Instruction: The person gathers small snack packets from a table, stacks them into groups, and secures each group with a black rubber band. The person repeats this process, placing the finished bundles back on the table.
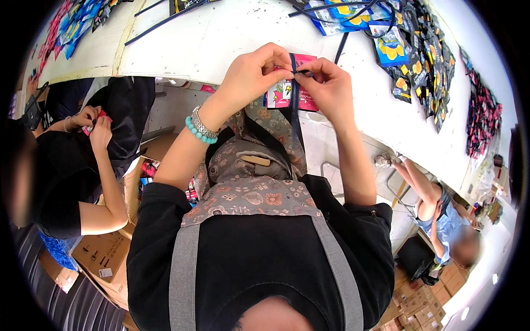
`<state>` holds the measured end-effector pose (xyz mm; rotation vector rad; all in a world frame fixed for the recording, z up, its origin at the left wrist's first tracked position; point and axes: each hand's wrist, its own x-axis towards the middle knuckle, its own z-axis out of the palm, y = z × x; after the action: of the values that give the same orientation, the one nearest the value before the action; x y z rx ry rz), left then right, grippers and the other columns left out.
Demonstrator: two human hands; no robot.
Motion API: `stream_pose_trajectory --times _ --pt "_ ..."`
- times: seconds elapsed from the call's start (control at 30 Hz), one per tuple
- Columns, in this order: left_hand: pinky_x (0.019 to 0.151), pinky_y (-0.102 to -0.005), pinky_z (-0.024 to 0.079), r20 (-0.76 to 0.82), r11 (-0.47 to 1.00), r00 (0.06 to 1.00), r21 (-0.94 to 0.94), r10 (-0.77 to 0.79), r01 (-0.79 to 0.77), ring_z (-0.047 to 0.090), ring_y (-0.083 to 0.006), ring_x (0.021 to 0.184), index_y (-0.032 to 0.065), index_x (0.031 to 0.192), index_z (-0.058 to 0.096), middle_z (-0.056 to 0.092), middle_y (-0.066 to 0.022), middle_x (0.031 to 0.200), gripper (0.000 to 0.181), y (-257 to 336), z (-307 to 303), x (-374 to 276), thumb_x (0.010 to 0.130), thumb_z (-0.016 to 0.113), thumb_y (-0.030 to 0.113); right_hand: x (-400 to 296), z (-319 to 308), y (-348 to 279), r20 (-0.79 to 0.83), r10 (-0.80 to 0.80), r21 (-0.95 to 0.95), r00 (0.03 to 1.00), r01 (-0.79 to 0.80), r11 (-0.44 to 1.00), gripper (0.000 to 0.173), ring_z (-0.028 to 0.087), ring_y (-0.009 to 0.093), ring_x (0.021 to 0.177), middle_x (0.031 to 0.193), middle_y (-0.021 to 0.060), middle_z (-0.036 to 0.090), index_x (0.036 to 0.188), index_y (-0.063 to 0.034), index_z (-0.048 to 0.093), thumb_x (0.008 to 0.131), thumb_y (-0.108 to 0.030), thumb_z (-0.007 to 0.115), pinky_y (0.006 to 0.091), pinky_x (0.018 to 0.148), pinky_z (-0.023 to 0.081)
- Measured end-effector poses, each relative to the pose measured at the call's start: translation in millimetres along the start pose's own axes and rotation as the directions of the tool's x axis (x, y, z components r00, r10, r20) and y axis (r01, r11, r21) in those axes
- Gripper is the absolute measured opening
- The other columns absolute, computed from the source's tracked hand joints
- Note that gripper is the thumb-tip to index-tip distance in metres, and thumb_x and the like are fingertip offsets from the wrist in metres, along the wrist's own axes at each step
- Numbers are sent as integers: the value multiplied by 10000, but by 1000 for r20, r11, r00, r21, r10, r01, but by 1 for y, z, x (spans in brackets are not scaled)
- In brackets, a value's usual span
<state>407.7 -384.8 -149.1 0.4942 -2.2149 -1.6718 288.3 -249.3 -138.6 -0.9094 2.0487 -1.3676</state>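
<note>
Just off the near edge of the white table, my left hand (pixel 265 70) pinches a dark navy ribbon (pixel 294 93) between thumb and fingertips. My right hand (pixel 327 82) grips a small loop of the same ribbon close beside it. The ribbon runs lengthwise over a pink candy packet (pixel 307 96), crosses at a small knot or twist between my fingertips, and its tail hangs down over my floral apron. Both hands partly hide the packet, which bears writing and drawings.
Blue lemon candy packets (pixel 389 43), black packets (pixel 426 70) and pink-and-black packets (pixel 482 120) lie on the table (pixel 186 49) at right. Loose ribbons (pixel 165 24) lie at the far side. One person works at left; another sits at right. Cardboard boxes (pixel 101 252) stand behind.
</note>
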Motion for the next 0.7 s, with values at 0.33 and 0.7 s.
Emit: stream_pose_trajectory --times 0.33,0.7 --pt "691 -309 459 -376 942 898 317 228 -106 557 -178 772 40 995 604 616 -59 857 136 7 37 -19 861 589 42 -11 33 15 -390 -246 -81 887 233 969 144 479 81 536 733 50 583 808 -27 648 698 56 692 227 479 386" --pt "601 -263 440 -298 995 955 93 -8 37 537 -137 669 33 941 660 565 -49 834 125 6 33 -12 818 637 32 -11 31 19 -363 -39 179 931 111 978 168 456 59 590 823 25 626 829 -25 685 703 86 680 206 550 392"
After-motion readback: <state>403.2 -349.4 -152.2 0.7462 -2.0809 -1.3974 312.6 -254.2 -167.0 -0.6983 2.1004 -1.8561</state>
